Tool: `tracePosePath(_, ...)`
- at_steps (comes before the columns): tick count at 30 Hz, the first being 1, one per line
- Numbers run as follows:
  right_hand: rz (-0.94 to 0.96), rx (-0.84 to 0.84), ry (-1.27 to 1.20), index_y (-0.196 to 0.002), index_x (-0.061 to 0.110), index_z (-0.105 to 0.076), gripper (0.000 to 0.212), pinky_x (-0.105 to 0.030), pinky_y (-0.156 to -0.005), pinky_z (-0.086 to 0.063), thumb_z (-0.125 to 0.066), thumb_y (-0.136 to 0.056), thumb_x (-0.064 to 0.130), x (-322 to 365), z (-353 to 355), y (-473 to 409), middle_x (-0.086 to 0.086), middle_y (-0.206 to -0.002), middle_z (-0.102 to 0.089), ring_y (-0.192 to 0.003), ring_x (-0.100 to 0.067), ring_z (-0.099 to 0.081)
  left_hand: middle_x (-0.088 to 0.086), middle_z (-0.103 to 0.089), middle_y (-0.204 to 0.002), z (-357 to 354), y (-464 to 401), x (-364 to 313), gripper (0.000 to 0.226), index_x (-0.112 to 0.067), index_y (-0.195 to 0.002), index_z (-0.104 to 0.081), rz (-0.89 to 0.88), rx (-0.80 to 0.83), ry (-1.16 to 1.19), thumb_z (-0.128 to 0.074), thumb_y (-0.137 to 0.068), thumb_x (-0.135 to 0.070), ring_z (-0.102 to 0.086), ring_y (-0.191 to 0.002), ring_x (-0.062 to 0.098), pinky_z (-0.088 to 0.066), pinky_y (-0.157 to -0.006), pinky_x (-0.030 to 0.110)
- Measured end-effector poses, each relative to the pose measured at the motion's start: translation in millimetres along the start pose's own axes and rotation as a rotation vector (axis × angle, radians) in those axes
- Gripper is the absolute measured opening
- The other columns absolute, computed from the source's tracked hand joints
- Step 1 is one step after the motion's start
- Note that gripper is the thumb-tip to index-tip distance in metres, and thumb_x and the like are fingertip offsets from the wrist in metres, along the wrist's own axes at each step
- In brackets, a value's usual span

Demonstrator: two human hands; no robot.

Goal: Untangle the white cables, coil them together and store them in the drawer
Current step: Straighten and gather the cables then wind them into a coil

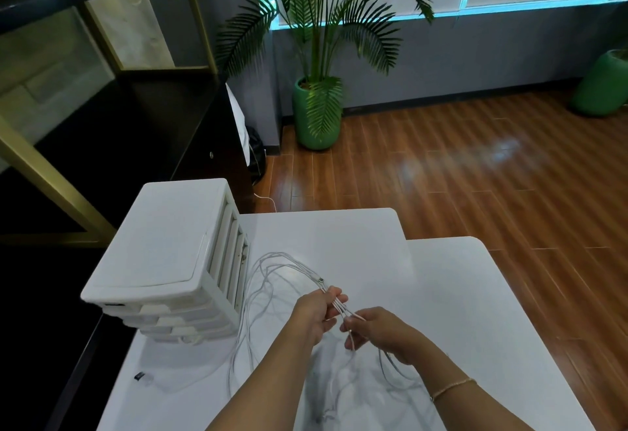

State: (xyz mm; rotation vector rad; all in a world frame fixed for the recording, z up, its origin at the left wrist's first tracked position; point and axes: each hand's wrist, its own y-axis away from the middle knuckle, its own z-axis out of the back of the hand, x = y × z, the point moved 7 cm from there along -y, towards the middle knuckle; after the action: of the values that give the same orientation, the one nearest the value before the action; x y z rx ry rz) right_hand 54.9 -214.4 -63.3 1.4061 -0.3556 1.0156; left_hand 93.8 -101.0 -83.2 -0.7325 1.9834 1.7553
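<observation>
A white drawer unit [163, 260] stands at the left on the white table [475, 311], its drawers pushed in. Near its front a small dark plug [140, 376] lies on the table. White cables [272, 267] loop from beside the unit across the table to the hands. The left hand [317, 315] grips a bunch of cables, fingers curled round them. Just beside it, the right hand [377, 330] pinches cable ends, more strands hanging below it.
</observation>
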Motion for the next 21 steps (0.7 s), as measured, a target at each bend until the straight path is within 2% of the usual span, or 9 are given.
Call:
tracePosePath(3,0.008,0.016,-0.026,-0.084,0.011,-0.063,0.023,-0.019,-0.061,-0.048,-0.047,-0.097,0.02,-2.1,-3.2,-1.8,-0.002,-0.061,-0.059,-0.054,-0.014,-0.059,-0.003,-0.068,-0.08,0.4,-0.3,-0.2,0.021,-0.014,-0.083,-0.063,0.0,0.002,-0.007,-0.05,-0.098,-0.018,-0.053,-0.063,0.008,-0.044,-0.068,0.025)
tracePosePath(7,0.008,0.027,-0.022,-0.079,0.012,-0.057,0.014,-0.021,-0.057,-0.045,-0.055,-0.091,0.018,-3.4,-2.1,-3.7,0.0,-0.061,-0.049,-0.048,-0.012,-0.052,-0.001,-0.069,-0.081,1.6,-2.4,-1.4,0.019,-0.013,-0.083,-0.064,-0.006,0.001,-0.009,-0.052,-0.097,-0.019,-0.053,-0.063,0.009,-0.047,-0.066,0.024)
tracePosePath(9,0.005,0.044,-0.032,-0.089,0.009,-0.061,0.011,-0.026,-0.06,-0.047,-0.053,-0.092,0.016,-4.8,-2.4,-3.3,-0.001,-0.063,-0.046,-0.046,-0.011,-0.048,0.001,-0.068,-0.082,1.4,-2.6,-1.1,0.019,-0.011,-0.083,-0.063,-0.007,0.006,0.003,-0.052,-0.097,-0.017,-0.055,-0.064,0.012,-0.05,-0.066,0.026)
tracePosePath(11,0.006,0.059,-0.042,-0.099,0.008,-0.061,0.016,-0.025,-0.057,-0.049,-0.047,-0.095,0.014,-6.2,-2.7,-1.8,0.0,-0.065,-0.046,-0.045,-0.01,-0.045,0.003,-0.067,-0.082,0.8,-1.3,-0.6,0.017,-0.008,-0.084,-0.062,-0.005,0.013,0.022,-0.052,-0.096,-0.015,-0.058,-0.065,0.014,-0.053,-0.062,0.026)
tracePosePath(16,0.013,0.028,-0.042,-0.102,0.01,-0.061,0.022,-0.02,-0.046,-0.032,-0.041,-0.099,0.018,-5.8,0.1,2.8,0.0,-0.064,-0.038,-0.046,-0.009,-0.033,0.005,-0.066,-0.082,0.9,2.3,0.0,0.018,-0.007,-0.083,-0.061,0.003,0.003,0.035,-0.051,-0.097,-0.014,-0.06,-0.065,0.015,-0.055,-0.052,0.023)
tracePosePath(19,0.027,-0.023,-0.041,-0.1,0.013,-0.061,0.035,-0.018,-0.045,-0.028,-0.035,-0.101,0.037,-4.6,1.4,2.5,0.0,-0.068,-0.038,-0.049,-0.009,-0.029,0.005,-0.066,-0.084,-1.0,1.4,-0.1,0.021,-0.007,-0.083,-0.061,-0.001,0.014,0.041,-0.049,-0.098,-0.015,-0.062,-0.067,0.016,-0.056,-0.066,0.03)
tracePosePath(21,0.043,-0.069,-0.021,-0.093,0.016,-0.061,0.039,-0.017,-0.045,-0.027,-0.033,-0.101,0.042,-3.9,1.9,2.5,0.001,-0.07,-0.039,-0.05,-0.009,-0.029,0.005,-0.066,-0.085,-1.7,1.2,0.7,0.023,-0.007,-0.083,-0.061,0.003,0.03,0.063,-0.047,-0.099,-0.016,-0.062,-0.069,0.017,-0.054,-0.073,0.033)
